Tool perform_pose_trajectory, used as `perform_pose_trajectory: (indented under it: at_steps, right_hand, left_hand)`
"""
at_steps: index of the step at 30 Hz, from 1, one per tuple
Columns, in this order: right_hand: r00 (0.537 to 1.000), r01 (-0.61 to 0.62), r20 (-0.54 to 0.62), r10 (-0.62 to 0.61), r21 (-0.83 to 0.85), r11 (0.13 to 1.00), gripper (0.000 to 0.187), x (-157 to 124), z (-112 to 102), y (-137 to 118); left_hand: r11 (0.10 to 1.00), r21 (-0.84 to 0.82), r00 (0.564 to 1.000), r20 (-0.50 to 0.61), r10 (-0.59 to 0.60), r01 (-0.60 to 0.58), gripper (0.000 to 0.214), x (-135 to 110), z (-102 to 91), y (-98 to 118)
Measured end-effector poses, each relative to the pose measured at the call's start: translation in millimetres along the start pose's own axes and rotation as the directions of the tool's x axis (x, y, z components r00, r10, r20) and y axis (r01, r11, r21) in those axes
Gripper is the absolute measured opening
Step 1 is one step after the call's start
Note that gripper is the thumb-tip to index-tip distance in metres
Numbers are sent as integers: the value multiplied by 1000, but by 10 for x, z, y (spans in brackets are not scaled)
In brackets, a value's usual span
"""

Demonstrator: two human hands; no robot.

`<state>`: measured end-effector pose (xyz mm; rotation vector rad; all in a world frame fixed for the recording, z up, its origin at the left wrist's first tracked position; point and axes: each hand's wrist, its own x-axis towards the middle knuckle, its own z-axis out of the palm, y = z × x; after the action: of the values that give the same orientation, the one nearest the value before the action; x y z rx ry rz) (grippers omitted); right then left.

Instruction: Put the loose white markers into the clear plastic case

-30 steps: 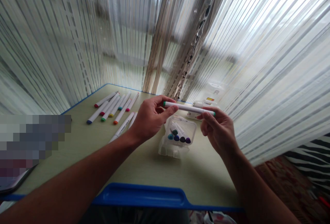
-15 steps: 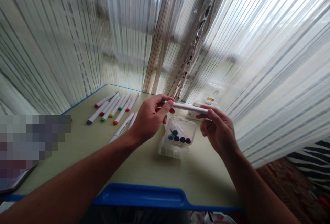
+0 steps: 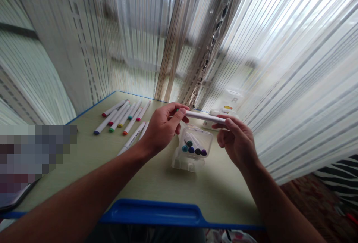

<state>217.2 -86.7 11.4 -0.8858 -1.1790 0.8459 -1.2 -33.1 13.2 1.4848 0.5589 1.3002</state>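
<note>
A white marker (image 3: pixel 205 117) is held level above the table, between both hands. My left hand (image 3: pixel 167 120) pinches its left end, where a bit of green shows by the fingers. The fingers of my right hand (image 3: pixel 237 133) are closed on its other end. Just below the marker stands a clear plastic case (image 3: pixel 192 159), open at the top, with several markers (image 3: pixel 191 149) inside; their ends are teal, blue, black, purple and dark green. Left of my left hand, several white markers (image 3: pixel 121 118) with coloured ends lie side by side on the table.
The pale tabletop (image 3: pixel 156 183) has a blue edge and a blue tray groove (image 3: pixel 156 213) at the front. Behind my right hand is another clear container (image 3: pixel 223 110). A dark-edged device (image 3: pixel 22 198), partly blurred, lies at the left. String curtains (image 3: pixel 134 41) hang behind the table.
Both hands keep the marker in nearly the same place. At the far left the curtain has swung aside, showing more of what is behind it.
</note>
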Motion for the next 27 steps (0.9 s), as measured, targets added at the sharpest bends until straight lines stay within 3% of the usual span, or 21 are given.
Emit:
perform_pose_trajectory:
  at_steps: [27]
  right_hand:
    - [1000, 15, 2, -15, -31, 999, 15, -16, -9, -15]
  left_hand:
    - [999, 35, 1000, 10, -15, 15, 20, -5, 15, 14]
